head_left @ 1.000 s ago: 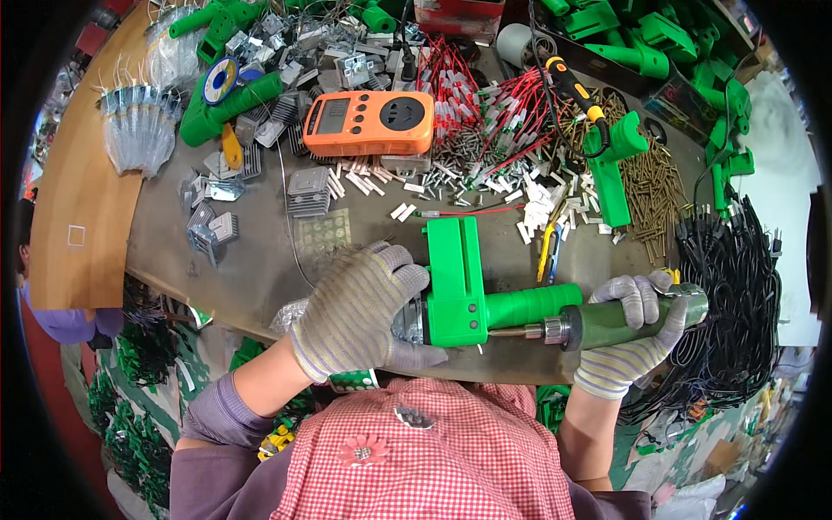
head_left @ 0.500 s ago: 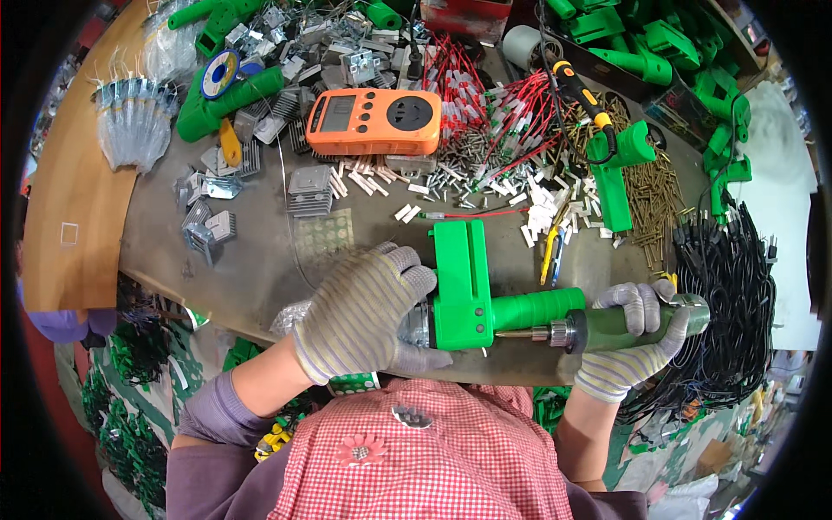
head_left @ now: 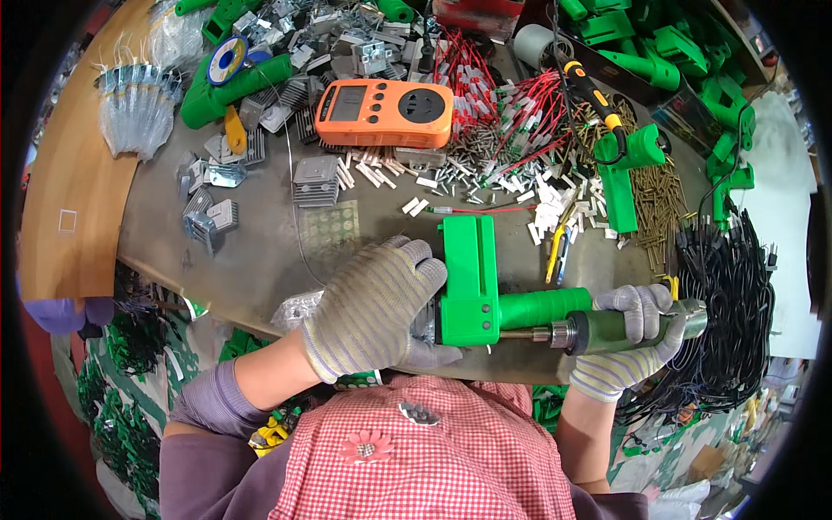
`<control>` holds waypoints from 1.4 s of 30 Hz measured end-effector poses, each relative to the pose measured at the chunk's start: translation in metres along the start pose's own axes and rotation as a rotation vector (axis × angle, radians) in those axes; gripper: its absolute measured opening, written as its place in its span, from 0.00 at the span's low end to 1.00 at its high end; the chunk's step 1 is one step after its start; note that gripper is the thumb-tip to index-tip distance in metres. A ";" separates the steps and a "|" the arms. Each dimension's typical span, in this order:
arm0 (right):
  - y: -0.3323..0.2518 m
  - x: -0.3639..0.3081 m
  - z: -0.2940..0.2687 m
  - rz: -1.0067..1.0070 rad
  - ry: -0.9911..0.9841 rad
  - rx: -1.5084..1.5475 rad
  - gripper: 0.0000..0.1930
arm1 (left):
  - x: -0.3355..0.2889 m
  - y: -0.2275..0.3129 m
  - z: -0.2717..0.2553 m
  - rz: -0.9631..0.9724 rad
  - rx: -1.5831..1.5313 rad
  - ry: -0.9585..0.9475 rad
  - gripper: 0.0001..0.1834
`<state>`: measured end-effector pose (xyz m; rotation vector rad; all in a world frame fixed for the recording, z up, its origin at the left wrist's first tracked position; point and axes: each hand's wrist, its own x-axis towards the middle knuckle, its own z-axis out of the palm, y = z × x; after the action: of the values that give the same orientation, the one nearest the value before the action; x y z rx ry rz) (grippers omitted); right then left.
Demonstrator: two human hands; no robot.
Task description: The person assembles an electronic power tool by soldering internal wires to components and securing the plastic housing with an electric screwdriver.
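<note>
My gloved left hand [head_left: 373,303] is closed on the left side of a green plastic tool housing [head_left: 469,282], with a clear part showing between hand and housing. The housing's ribbed round handle [head_left: 546,308] points right. In my gloved right hand [head_left: 637,334] lies a power screwdriver [head_left: 598,332] with a dark greenish body, fingers wrapped round it. Its bit [head_left: 517,334] points left and reaches the housing's right side, near two dark screw spots. Whether the tip sits in a screw is hidden.
Beyond my hands lie an orange meter [head_left: 386,113], red wires [head_left: 464,78], white sleeves [head_left: 555,204], brass screws [head_left: 656,195] and finned heat sinks [head_left: 316,180]. Black cords [head_left: 724,303] hang at the right. A soldering iron [head_left: 594,95] rests at the back, beside more green housings [head_left: 641,65].
The screwdriver's bit has come closer to the housing's side, its tip no longer showing. The view has shifted slightly; both hands keep their grips.
</note>
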<state>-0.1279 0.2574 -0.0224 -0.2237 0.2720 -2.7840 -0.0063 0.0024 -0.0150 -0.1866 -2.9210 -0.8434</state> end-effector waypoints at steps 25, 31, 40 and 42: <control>-0.053 0.026 -0.005 0.156 0.132 -0.179 0.34 | -0.005 0.003 -0.013 -0.034 0.033 -0.050 0.37; -0.089 0.057 -0.017 -0.396 0.134 -2.347 0.37 | -0.040 -0.002 -0.045 -0.150 0.204 -0.089 0.40; -0.066 0.065 0.009 -0.508 0.053 -2.883 0.15 | -0.052 0.006 -0.024 0.065 0.499 0.038 0.28; -0.034 0.055 0.038 -0.416 -0.257 -2.433 0.06 | -0.055 -0.006 -0.016 0.158 0.610 0.167 0.29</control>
<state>-0.1825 0.2637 0.0281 -1.0253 3.2015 -0.8704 0.0486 -0.0160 -0.0115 -0.2721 -2.7991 0.0671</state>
